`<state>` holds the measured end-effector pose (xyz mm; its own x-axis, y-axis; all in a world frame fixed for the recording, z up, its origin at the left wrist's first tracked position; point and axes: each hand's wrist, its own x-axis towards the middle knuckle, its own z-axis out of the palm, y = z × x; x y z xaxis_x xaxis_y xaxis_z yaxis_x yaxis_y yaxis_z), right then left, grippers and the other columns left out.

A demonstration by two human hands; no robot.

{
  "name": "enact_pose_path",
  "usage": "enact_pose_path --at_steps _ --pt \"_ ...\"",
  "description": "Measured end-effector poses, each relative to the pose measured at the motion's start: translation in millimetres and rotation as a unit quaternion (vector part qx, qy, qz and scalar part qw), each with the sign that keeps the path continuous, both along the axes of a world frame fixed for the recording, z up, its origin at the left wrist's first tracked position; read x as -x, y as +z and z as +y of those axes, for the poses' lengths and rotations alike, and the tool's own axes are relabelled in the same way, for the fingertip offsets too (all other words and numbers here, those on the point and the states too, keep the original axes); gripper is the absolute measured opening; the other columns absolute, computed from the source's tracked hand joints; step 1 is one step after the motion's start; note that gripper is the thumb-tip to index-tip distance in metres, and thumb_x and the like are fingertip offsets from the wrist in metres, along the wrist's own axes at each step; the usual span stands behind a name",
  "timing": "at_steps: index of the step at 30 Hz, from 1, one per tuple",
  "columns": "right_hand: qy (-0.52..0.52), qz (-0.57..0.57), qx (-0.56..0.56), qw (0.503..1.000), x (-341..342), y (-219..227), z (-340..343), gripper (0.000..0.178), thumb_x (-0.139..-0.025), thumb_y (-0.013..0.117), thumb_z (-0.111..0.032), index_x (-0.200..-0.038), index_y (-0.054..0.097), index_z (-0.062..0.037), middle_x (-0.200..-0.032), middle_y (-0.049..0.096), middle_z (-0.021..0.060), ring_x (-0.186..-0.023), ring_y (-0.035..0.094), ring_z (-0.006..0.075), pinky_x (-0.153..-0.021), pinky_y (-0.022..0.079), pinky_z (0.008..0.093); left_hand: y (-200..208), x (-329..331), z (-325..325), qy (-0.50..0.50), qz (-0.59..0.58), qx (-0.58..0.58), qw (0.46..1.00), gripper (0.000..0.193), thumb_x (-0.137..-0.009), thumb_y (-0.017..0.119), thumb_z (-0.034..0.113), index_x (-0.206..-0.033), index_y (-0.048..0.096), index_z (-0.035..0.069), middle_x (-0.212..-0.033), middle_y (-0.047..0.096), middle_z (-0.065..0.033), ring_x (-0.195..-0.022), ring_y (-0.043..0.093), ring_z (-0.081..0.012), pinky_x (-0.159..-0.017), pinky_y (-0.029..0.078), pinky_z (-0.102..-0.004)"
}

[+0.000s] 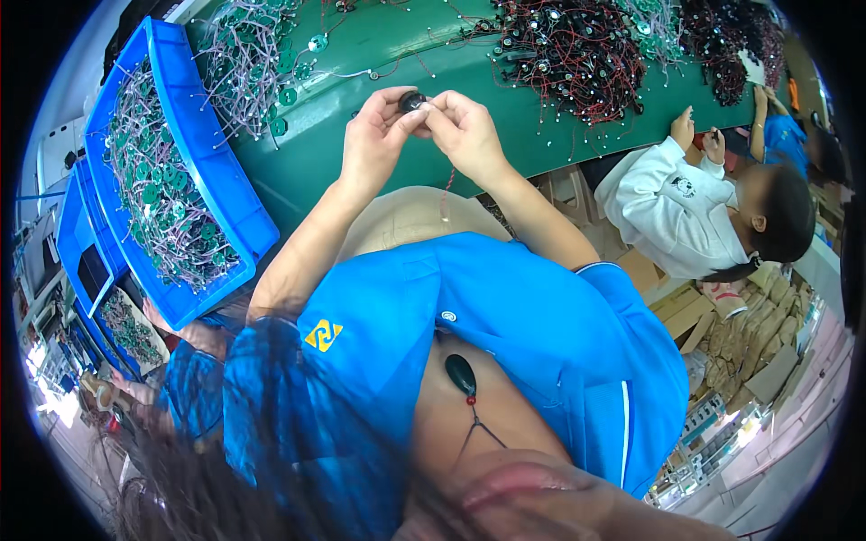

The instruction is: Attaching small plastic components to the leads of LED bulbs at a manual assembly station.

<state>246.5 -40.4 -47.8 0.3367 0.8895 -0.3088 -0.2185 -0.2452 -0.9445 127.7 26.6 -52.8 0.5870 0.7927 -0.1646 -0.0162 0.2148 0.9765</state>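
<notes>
Just above the near edge of the green table [311, 149], both hands meet at a small round black part [412, 100], which looks like a little speaker or buzzer. My left hand [374, 135] pinches its left side between thumb and fingers. On the other side, my right hand [467, 137] has its fingertips closed against the part. A thin red wire [448, 191] dangles below my right hand, seemingly from the part. Fingers cover much of the part, so its far side is hidden.
At left, a blue tray [219, 194] holds green round circuit boards with pale wires. More boards [248, 68] lie on the table beside it. A heap of black parts with red wires [573, 63] lies at far right. A co-worker in a light sweatshirt [672, 203] sits at right.
</notes>
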Motion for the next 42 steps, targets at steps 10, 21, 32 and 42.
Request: enact_pose_path --at_steps 10,21,32,42 --pt "0.171 -0.038 0.08 0.981 -21.9 12.7 0.7 0.024 -0.089 0.053 -0.023 -0.083 0.059 -0.0009 -0.063 0.058 0.0 -0.058 0.048 0.0051 -0.051 0.038 0.0242 7.8 5.7 1.4 -0.045 0.034 -0.001 0.998 0.021 -0.087 0.054 0.003 -0.104 0.05 -0.006 -0.082 0.062 -0.011 -0.069 0.062 -0.0138 -0.064 0.051 -0.0239" --pt "0.181 -0.391 0.087 0.898 -8.6 17.1 -8.4 0.025 -0.086 0.054 -0.033 -0.082 0.054 -0.0078 -0.065 0.059 0.0084 -0.062 0.058 0.0275 -0.055 0.044 0.0399 -2.2 0.8 0.7 0.001 0.061 0.013 0.998 0.013 -0.087 0.049 0.001 -0.098 0.049 -0.005 -0.08 0.062 -0.0101 -0.06 0.059 -0.0117 -0.05 0.048 -0.022" --pt "0.095 -0.29 0.025 0.952 -27.7 -34.3 -34.9 0.024 -0.086 0.056 -0.022 -0.102 0.05 -0.0057 -0.081 0.063 0.0118 -0.072 0.062 0.0275 -0.06 0.048 0.0353 -28.3 -29.8 -14.7 -0.042 -0.001 0.147 0.988 0.013 -0.088 0.048 0.002 -0.098 0.047 -0.006 -0.072 0.058 -0.0106 -0.055 0.059 -0.0153 -0.046 0.048 -0.0248" --pt "-0.131 -0.592 0.152 0.781 -153.4 -14.8 -24.7 0.047 -0.075 0.069 -0.03 -0.111 0.052 -0.0036 -0.098 0.059 0.0122 -0.085 0.058 0.0256 -0.073 0.046 0.0377 -74.8 -1.5 0.8 -0.025 0.297 -0.27 0.916 0.027 -0.08 0.061 0.017 -0.106 0.054 0.012 -0.101 0.052 -0.0111 -0.086 0.057 -0.032 -0.066 0.05 -0.0395"
